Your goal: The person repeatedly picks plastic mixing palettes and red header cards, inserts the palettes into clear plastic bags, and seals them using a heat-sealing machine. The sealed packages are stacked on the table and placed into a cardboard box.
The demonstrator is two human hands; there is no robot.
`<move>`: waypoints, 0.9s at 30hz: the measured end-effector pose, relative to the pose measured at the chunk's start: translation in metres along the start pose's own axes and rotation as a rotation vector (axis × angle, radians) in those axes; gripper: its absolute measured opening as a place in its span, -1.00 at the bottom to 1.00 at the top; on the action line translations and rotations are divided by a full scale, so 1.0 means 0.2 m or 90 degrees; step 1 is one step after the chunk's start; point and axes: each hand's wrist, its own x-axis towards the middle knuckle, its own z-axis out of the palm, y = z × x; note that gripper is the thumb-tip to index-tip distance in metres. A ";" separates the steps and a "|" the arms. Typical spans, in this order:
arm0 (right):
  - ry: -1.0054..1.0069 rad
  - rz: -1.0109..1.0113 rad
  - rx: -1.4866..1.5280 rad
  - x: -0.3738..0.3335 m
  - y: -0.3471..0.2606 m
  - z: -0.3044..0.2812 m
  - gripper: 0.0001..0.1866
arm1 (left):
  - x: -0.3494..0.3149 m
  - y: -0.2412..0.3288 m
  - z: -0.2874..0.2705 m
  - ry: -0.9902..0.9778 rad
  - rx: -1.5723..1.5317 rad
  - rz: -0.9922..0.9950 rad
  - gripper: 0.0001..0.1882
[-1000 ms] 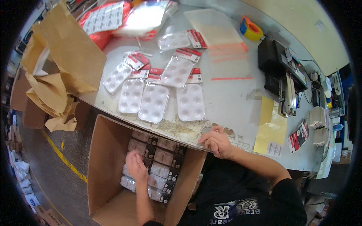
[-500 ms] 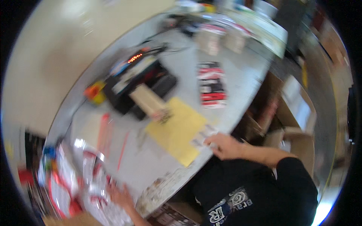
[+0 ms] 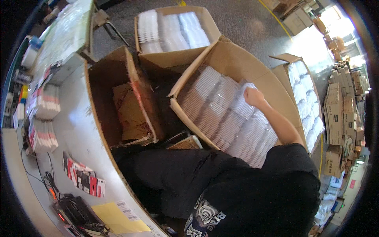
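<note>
My right hand reaches into a large open cardboard box on my right. Its fingers are curled closed at the upper end of one row of nested clear plastic blister shells. How many shells they grip is hidden. Several such rows lie side by side in the box, partly under thin clear film. My left hand is out of the picture.
On the worktable at left lie red-and-black printed cards, a yellow sheet with label strips and a black device. Further boxes of plastic shells stand beyond and at right. An open brown carton adjoins the table.
The view has swung right, from the table to the boxes. My right hand has left the yellow sheet's edge and gone to the plastic shells. My left hand has dropped out of view.
</note>
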 end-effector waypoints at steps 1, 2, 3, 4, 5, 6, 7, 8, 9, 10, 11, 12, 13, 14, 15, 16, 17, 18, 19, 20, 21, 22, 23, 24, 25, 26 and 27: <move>-0.090 0.051 -0.028 0.03 0.09 0.14 -0.68 | 0.05 0.03 -0.03 -0.003 0.017 0.011 -0.47; -0.168 0.079 -0.021 0.06 0.16 0.29 -0.59 | 0.10 0.05 -0.06 -0.004 0.033 0.023 -0.47; -0.250 0.152 -0.027 0.06 0.23 0.42 -0.46 | 0.15 0.06 -0.09 -0.006 0.050 0.032 -0.48; -0.224 0.194 -0.011 0.06 0.28 0.53 -0.33 | 0.19 0.07 -0.13 -0.009 0.066 0.038 -0.48; -0.206 0.258 -0.006 0.05 0.30 0.63 -0.19 | 0.24 0.07 -0.16 -0.015 0.082 0.044 -0.48; -0.202 0.319 0.008 0.04 0.32 0.71 -0.02 | 0.28 0.07 -0.19 -0.017 0.100 0.047 -0.48; -0.149 0.265 -0.014 0.02 0.32 0.77 0.11 | 0.32 0.06 -0.23 -0.019 0.116 0.046 -0.48; -0.108 0.211 -0.022 0.01 0.32 0.81 0.24 | 0.36 0.05 -0.26 -0.021 0.133 0.043 -0.48; -0.011 0.152 -0.045 0.00 0.30 0.84 0.38 | 0.39 0.04 -0.29 -0.021 0.147 0.041 -0.48; -0.043 0.153 -0.023 0.00 0.29 0.87 0.41 | 0.42 0.03 -0.31 -0.019 0.157 0.037 -0.49; -0.022 0.150 -0.018 0.01 0.27 0.89 0.43 | 0.46 0.01 -0.34 -0.021 0.169 0.035 -0.49; -0.008 0.143 0.018 0.03 0.27 0.90 0.46 | 0.49 0.00 -0.36 -0.015 0.176 0.032 -0.49; 0.036 0.152 -0.020 0.06 0.27 0.91 0.46 | 0.52 -0.02 -0.38 -0.011 0.185 0.030 -0.49; 0.071 0.159 -0.029 0.09 0.29 0.92 0.46 | 0.55 -0.03 -0.39 -0.005 0.190 0.031 -0.49; 0.057 0.180 -0.011 0.12 0.31 0.93 0.47 | 0.58 -0.04 -0.41 -0.002 0.200 0.036 -0.49; 0.112 0.189 -0.027 0.15 0.34 0.93 0.46 | 0.61 -0.04 -0.42 0.005 0.208 0.042 -0.49; 0.120 0.210 -0.017 0.19 0.38 0.93 0.45 | 0.65 -0.04 -0.44 0.016 0.215 0.047 -0.49; 0.168 0.229 -0.026 0.21 0.41 0.92 0.44 | 0.68 -0.04 -0.45 0.024 0.220 0.051 -0.50; 0.091 0.236 -0.019 0.23 0.44 0.92 0.43 | 0.71 -0.02 -0.46 0.032 0.224 0.053 -0.50; 0.054 0.240 -0.029 0.24 0.46 0.92 0.43 | 0.74 0.00 -0.47 0.043 0.228 0.062 -0.50; 0.030 0.243 -0.040 0.25 0.48 0.92 0.42 | 0.77 0.02 -0.47 0.053 0.236 0.067 -0.50; 0.006 0.235 -0.050 0.26 0.50 0.92 0.41 | 0.80 0.05 -0.47 0.105 0.231 0.116 -0.51; -0.006 0.226 -0.064 0.26 0.51 0.92 0.41 | 0.81 0.08 -0.48 0.117 0.219 0.122 -0.51; -0.038 0.198 -0.048 0.26 0.53 0.93 0.40 | 0.83 0.11 -0.47 0.130 0.205 0.125 -0.51; -0.027 0.213 -0.076 0.27 0.55 0.94 0.38 | 0.84 0.12 -0.47 0.144 0.192 0.122 -0.51; -0.038 0.208 -0.073 0.28 0.58 0.95 0.35 | 0.84 0.13 -0.47 0.136 0.191 0.096 -0.51; 0.007 0.186 -0.082 0.30 0.60 0.97 0.33 | 0.84 0.13 -0.46 0.132 0.192 0.063 -0.52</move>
